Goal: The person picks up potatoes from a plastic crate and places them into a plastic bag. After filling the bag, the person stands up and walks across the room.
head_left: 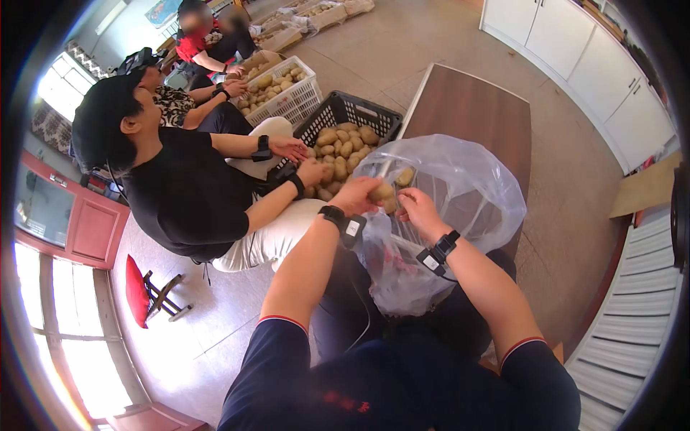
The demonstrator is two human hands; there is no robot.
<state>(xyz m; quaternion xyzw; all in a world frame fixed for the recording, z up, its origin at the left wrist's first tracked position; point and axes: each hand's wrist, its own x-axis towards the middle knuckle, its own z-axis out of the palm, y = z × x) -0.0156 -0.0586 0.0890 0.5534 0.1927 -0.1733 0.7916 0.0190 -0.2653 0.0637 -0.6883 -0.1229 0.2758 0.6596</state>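
Note:
My left hand [357, 195] is closed on a potato [381, 191] at the near side of a large clear plastic bag [471, 161]. Just right of it, my right hand [422, 212] has its fingers curled in toward the thumb over the bag; whatever they may hold is too small to make out. Another potato [405, 176] shows beyond my hands at the bag's mouth, and part of one more [389, 205] lies between them. The bag spreads wide open above my lap.
A black crate [392, 118] of potatoes stands ahead left, where a co-worker in black [190, 190] reaches in. Behind it is a white crate [310, 90] of potatoes with other people. A brown tabletop [467, 100] lies beyond the bag. A red-seated folding stool [140, 291] stands left.

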